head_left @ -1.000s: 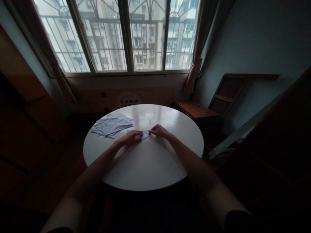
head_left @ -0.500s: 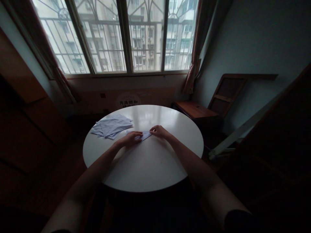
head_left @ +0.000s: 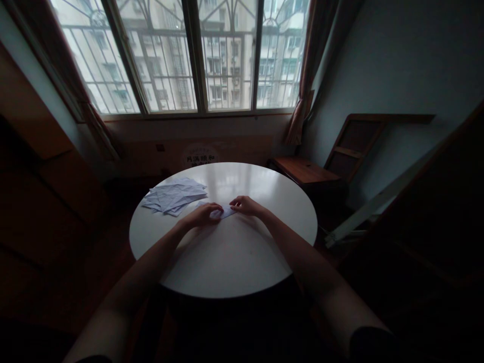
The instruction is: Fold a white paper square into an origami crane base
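A small folded sheet of paper (head_left: 227, 212), pale and bluish, lies on the white round table (head_left: 230, 257) between my hands. My left hand (head_left: 203, 215) grips its left part with curled fingers, hiding much of that side. At the right end, the fingertips of my right hand (head_left: 246, 205) pinch the edge of the sheet. A loose pile of creased papers (head_left: 174, 195) rests on the table to the left, beyond my left hand.
A wooden chair (head_left: 304, 170) stands behind the table on the right. Barred windows (head_left: 227, 70) with tied curtains fill the far wall. A wooden cabinet (head_left: 34, 166) stands at the left, and a pale slanted beam (head_left: 363, 222) leans at the right.
My right hand has shifted slightly left along the paper. The fingers of my left hand have lifted and curled a little more. The pile of papers has stayed in place.
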{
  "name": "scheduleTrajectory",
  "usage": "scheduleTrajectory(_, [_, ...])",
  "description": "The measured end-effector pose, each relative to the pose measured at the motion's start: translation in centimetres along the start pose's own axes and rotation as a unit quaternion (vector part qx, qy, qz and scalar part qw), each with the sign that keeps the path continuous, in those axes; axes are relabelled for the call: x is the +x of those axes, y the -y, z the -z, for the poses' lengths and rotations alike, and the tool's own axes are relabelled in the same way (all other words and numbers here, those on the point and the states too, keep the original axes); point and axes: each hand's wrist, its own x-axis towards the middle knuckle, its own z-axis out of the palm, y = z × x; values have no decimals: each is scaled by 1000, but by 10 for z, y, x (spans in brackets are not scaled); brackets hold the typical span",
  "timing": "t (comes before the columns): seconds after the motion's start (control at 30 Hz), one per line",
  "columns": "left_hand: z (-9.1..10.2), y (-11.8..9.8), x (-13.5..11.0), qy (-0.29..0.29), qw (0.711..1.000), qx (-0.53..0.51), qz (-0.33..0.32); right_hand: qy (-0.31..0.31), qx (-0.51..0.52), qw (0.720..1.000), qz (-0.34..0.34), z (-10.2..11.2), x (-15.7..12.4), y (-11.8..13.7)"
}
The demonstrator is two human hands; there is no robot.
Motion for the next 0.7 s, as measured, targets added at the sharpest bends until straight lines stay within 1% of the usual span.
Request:
scheduleTrajectory(0.3, [0,-1,0,-4,1000,8,-1,8,24,1000,5,-3,2,-4])
scheduleTrajectory(0.47, [-2,1,0,-7,1000,-2,-4,12,34,999,7,-3,2,-4])
scheduleTrajectory(0.7, [-1,-1,1,-6,1000,-19,-4,13,39,999,14,-1,0,-1])
